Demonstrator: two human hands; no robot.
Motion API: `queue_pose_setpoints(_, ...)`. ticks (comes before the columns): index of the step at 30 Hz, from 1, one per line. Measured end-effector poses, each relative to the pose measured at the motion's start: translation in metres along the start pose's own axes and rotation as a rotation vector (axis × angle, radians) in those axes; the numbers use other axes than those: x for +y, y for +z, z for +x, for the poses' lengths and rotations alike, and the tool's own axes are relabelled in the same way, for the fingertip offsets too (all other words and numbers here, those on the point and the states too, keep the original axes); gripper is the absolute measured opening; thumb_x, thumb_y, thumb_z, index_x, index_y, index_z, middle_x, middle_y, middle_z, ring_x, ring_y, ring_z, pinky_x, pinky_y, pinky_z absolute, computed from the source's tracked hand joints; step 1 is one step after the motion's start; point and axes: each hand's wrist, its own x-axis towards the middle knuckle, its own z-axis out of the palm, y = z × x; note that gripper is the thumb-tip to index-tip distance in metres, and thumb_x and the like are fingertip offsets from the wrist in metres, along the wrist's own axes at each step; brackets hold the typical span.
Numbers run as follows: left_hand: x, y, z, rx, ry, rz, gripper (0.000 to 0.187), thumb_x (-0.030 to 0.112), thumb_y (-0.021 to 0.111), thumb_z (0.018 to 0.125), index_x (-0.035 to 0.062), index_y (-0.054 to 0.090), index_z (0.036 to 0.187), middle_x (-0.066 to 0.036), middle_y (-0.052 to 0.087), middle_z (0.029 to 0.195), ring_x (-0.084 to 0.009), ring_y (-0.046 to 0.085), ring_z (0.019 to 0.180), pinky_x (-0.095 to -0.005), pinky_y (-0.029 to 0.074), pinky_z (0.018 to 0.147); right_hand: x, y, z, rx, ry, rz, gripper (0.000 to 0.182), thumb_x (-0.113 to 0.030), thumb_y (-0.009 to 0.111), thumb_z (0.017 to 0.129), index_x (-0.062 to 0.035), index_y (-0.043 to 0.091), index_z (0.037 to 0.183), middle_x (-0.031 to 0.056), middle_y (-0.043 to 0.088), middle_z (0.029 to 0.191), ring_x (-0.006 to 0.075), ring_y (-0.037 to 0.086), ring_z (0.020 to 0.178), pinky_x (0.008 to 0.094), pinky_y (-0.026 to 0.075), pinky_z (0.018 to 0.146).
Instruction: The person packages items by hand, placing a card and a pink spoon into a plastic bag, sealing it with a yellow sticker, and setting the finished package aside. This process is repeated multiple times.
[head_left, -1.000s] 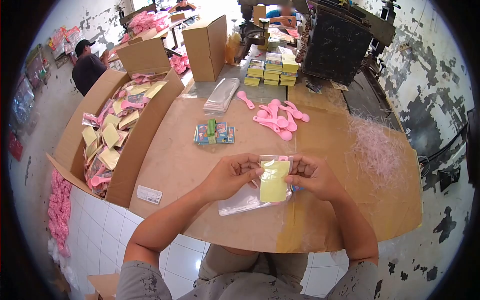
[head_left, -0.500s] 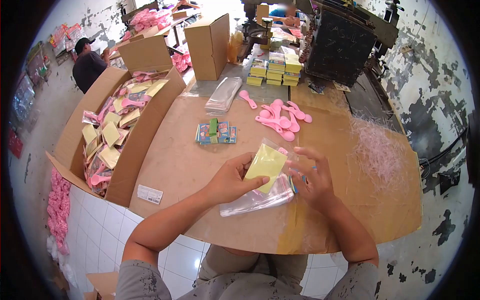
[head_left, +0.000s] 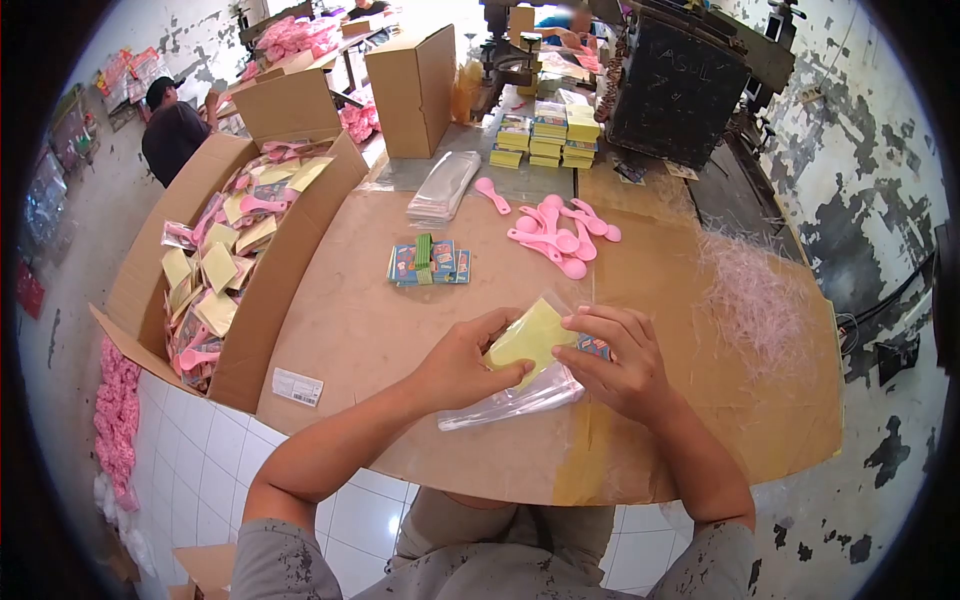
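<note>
My left hand grips a clear plastic bag with a pale yellow card in it, thumb across the front. At the bag's right edge, the fingers of my right hand are closed on the plastic. Beneath both hands lies a pile of clear plastic bags. Part of a blue printed card shows behind my right fingers. Beyond the hands are a blue card bundle with a green strip over it and a cluster of pink scoops.
On the left stands an open carton full of packed bags. Farther back are more clear bags, stacked yellow card blocks, a tall box and a black machine. Shredded plastic lies right. A person works at the far left.
My right hand has moved in from beside the bag, and its spread fingers have closed on the bag's edge. The pink piece by the card is now hidden.
</note>
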Motion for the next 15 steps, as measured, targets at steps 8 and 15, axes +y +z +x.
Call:
queue_pose_setpoints(8, -0.0001, 0.0001, -0.0008, -0.035, 0.064, 0.074, 0.058, 0.003, 0.076, 0.09, -0.0006, 0.052, 0.143, -0.009, 0.069, 0.122, -0.0131, 0.066, 0.11, -0.0297, 0.056, 0.092, 0.0013, 0.0017, -0.0003, -0.034, -0.032, 0.053, 0.018, -0.011, 0.081, 0.075, -0.0135, 0.077, 0.092, 0.0026, 0.069, 0.121, 0.024, 0.064, 0.117, 0.0385, 0.046, 0.094)
queue_pose_setpoints(15, 0.0086, 0.0042, -0.0034, -0.019, 0.106, 0.154, 0.066, 0.002, 0.075, 0.087, 0.0049, 0.049, 0.147, -0.011, 0.072, 0.119, -0.0166, 0.07, 0.109, -0.0322, 0.057, 0.089, -0.0027, 0.0084, -0.0016, -0.028, 0.16, 0.269, 0.012, -0.007, 0.078, 0.074, -0.0103, 0.072, 0.084, 0.0034, 0.068, 0.115, 0.0259, 0.064, 0.113, 0.0403, 0.046, 0.092)
